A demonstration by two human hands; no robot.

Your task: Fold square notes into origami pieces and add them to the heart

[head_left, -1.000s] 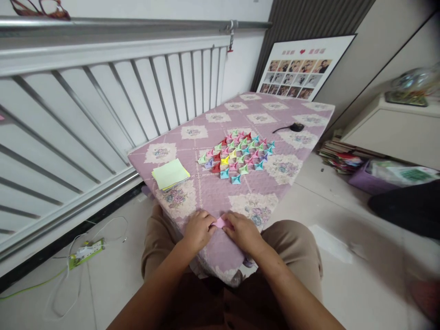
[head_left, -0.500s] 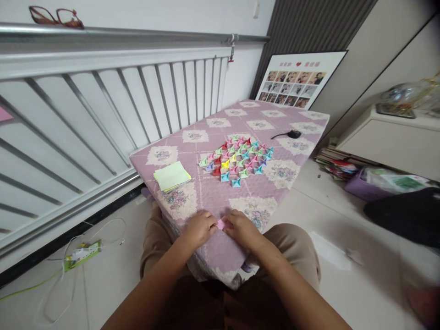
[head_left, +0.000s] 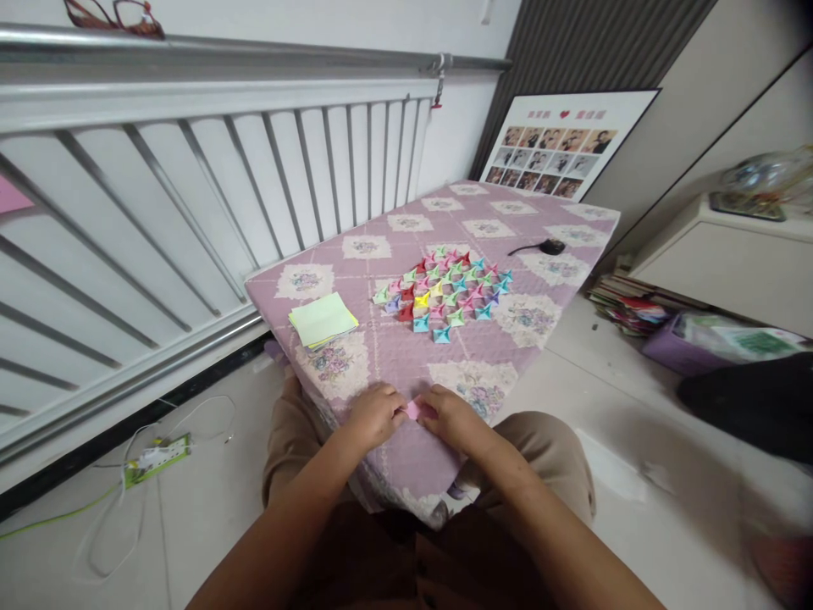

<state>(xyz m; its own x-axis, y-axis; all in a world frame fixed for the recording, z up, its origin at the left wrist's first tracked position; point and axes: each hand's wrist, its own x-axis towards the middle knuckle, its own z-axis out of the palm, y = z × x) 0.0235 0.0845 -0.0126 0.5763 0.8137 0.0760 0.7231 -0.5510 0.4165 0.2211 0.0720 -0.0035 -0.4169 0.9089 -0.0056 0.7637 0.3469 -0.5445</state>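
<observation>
Small, pale pink and seemingly folded (its creases blur), the pink paper (head_left: 412,410) sits by the table's (head_left: 412,462) near corner, pinched by left hand (head_left: 377,415) and right hand (head_left: 453,417); more pink shows than before.

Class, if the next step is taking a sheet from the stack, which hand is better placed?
Left, probably: the left hand is nearer the paper stack than the right hand, though both grip the pink paper.

1. White radiator (head_left: 209,169) along the wall, glasses (head_left: 114,17) up on the pipe (head_left: 254,52) above it
2. Photo board (head_left: 559,144) leaning on grey ribbed panelling (head_left: 590,42)
3. Pale tile floor (head_left: 229,542), pretty soft light
</observation>
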